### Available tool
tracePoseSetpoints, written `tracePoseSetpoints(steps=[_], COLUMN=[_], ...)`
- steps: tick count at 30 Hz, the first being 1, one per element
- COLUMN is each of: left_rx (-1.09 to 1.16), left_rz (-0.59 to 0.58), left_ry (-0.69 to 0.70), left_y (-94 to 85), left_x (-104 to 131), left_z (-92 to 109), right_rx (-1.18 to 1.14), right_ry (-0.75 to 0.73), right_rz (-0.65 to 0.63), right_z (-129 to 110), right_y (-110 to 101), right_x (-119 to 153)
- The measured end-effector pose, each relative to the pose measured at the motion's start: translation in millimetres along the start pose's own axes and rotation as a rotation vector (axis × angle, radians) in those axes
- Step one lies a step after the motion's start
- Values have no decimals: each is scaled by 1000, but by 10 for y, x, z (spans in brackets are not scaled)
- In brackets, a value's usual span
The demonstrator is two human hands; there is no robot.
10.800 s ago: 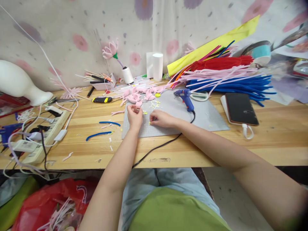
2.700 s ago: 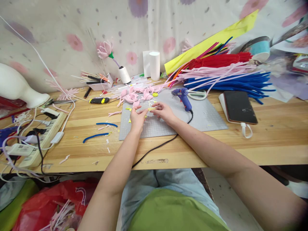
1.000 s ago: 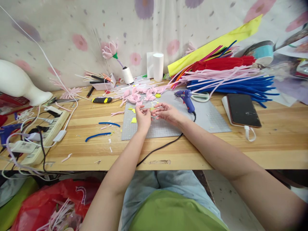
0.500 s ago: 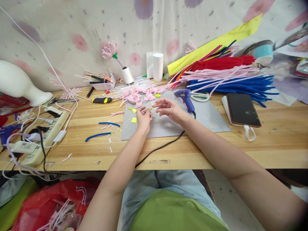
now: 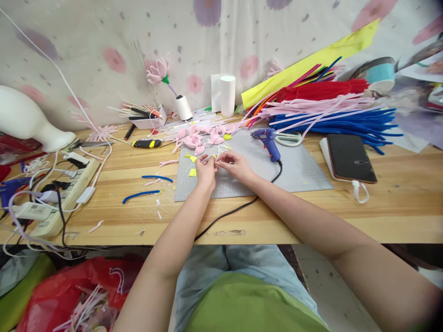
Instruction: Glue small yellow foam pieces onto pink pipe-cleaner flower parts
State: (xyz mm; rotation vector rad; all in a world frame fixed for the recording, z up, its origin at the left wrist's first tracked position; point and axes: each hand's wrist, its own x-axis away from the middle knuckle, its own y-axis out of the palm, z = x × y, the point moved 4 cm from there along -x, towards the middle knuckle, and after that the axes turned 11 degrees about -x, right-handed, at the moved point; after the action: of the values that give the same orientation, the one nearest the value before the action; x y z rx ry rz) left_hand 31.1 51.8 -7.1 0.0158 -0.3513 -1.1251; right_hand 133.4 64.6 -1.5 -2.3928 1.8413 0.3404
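Observation:
Over the grey cutting mat (image 5: 304,170), my left hand (image 5: 206,169) is closed in a pinch on something small, partly hidden by the fingers. My right hand (image 5: 235,165) meets it fingertip to fingertip, its thumb and fingers pressed together around something too small to name. Pink fuzzy petals (image 5: 194,140) lie just beyond the hands, with thin pale-yellow pieces beside them. A yellow square (image 5: 192,172) rests on the mat left of my left hand. The blue glue gun (image 5: 268,143) lies to the right of both hands.
Blue stems (image 5: 157,178) lie at left, near a power strip (image 5: 69,198) with tangled cables. A black cord (image 5: 228,213) crosses the front. Behind stand a white roll (image 5: 227,96) and bundled pipe cleaners (image 5: 332,121). A phone (image 5: 350,157) lies at right.
My right hand has moved left and slightly down to meet my left hand, and its fingers have closed together. My left hand has barely moved. Pale-yellow pieces beyond the hands now show more fully.

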Motion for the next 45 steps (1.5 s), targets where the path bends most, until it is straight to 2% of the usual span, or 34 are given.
tracePoseSetpoints(steps=[4, 8, 13, 16, 20, 23, 27, 30, 36, 45], left_rx=[-23, -75, -281, -386, -456, -407, -258, -183, -134, -137], left_rz=[-1, 14, 56, 86, 119, 71, -12, -24, -45, -56], left_ry=[26, 57, 260, 416, 501, 437, 238, 156, 64, 70], left_y=[19, 0, -104, -159, -189, -166, -108, -74, -38, -40], left_x=[6, 9, -30, -68, -103, -123, -116, -59, 54, 83], left_z=[-7, -20, 34, 80, 98, 58, -23, -23, 17, 3], right_rx=[-139, -86, -91, -125, -93, -84, -97, 3, 310, 238], right_ry=[47, -5, -87, -65, -7, 45, 125, 167, 185, 194], right_rz=[-40, 11, 117, 43, -184, -260, -147, -97, -36, -47], right_z=[-3, -69, -253, -345, -333, -241, -91, -11, 37, 66], right_y=[43, 18, -165, -214, -77, 33, 0, -73, -169, -196], right_x=[9, 23, 22, 32, 74, 70, -12, -54, -60, -81])
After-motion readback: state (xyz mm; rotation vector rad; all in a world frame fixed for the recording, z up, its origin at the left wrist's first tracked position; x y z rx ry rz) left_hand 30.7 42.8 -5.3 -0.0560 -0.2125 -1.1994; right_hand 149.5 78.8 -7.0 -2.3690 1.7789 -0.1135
